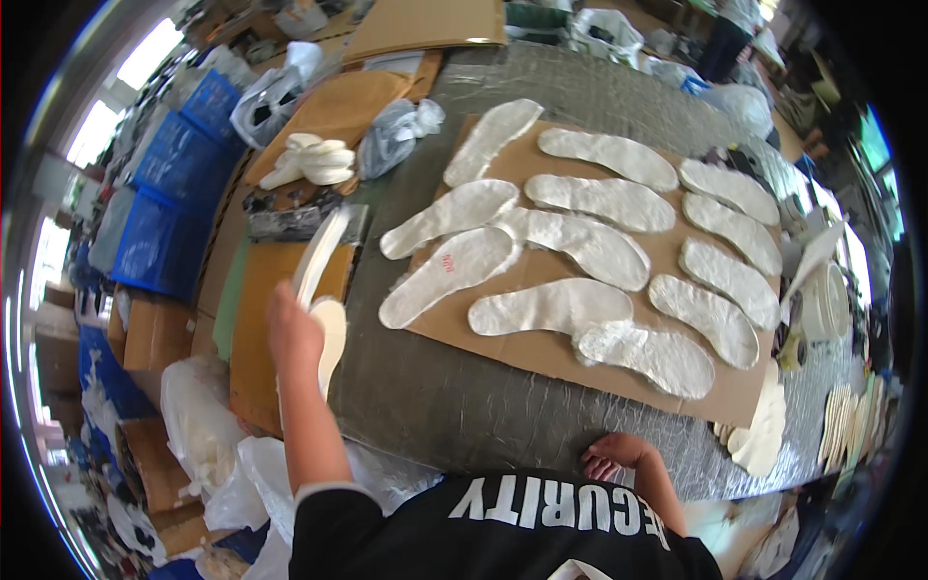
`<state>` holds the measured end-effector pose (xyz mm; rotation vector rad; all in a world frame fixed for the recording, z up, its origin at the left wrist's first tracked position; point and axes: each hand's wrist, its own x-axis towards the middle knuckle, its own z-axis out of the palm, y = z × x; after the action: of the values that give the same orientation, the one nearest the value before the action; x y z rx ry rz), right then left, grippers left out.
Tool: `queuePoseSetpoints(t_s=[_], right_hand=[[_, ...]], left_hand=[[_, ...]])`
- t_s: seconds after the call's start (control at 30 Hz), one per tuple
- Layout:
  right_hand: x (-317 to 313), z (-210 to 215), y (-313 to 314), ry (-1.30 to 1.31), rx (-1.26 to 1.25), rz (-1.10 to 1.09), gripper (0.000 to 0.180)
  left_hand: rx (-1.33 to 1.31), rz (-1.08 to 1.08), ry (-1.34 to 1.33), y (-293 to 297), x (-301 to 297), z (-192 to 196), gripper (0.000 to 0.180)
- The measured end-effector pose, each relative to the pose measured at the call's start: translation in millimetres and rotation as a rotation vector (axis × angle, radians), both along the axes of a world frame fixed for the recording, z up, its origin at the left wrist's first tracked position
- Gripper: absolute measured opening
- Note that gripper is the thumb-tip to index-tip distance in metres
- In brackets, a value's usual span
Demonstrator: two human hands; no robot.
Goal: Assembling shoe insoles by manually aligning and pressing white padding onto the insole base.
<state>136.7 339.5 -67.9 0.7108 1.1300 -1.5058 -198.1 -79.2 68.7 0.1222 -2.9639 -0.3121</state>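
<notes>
At the left side of the table, my left hand (294, 333) is closed around a white insole (323, 253), which stands up on its edge. A cream insole (332, 340) shows right beside that hand; whether it is also gripped I cannot tell. My right hand (619, 452) is at the table's near edge, its fingers loosely bent and apart with nothing in them. Several fluffy white insoles (599, 196) lie spread over a brown cardboard sheet (570, 372). One insole (449, 277) at its left carries a small red mark.
A pile of pale insoles (314, 159) and a tied grey plastic bag (391, 138) are at the far left. More insoles (759, 435) stack beside the cardboard's right corner. Blue crates (159, 237) stand left. White plastic bags (203, 425) hang near my left arm. A person (730, 39) stands far right.
</notes>
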Motion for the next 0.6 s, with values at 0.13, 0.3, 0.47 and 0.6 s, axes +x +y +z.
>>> queuePoseSetpoints(t_s=[0.13,0.3,0.47,0.6], right_hand=[[-2.9,-4.3,1.6,0.002,-0.112,0.017,0.042],[-4.6,-1.2,-9.8,0.037,-0.036,0.024,0.044],[8.8,23.3,-10.1,0.683,0.842,-0.516,0.014],[-2.0,41.4,54.5,0.778,1.609,-0.988,0.042]], left_hand=[[-0.37,-0.025,-0.235,-46.8,79.9,-49.3,0.065],[-0.39,-0.007,-0.299,-12.7,92.0,-57.7,0.07],[0.625,-0.546,-0.259,128.5,91.3,-47.8,0.02],[0.764,-0.884,-0.178,228.9,91.0,-109.6,0.023]])
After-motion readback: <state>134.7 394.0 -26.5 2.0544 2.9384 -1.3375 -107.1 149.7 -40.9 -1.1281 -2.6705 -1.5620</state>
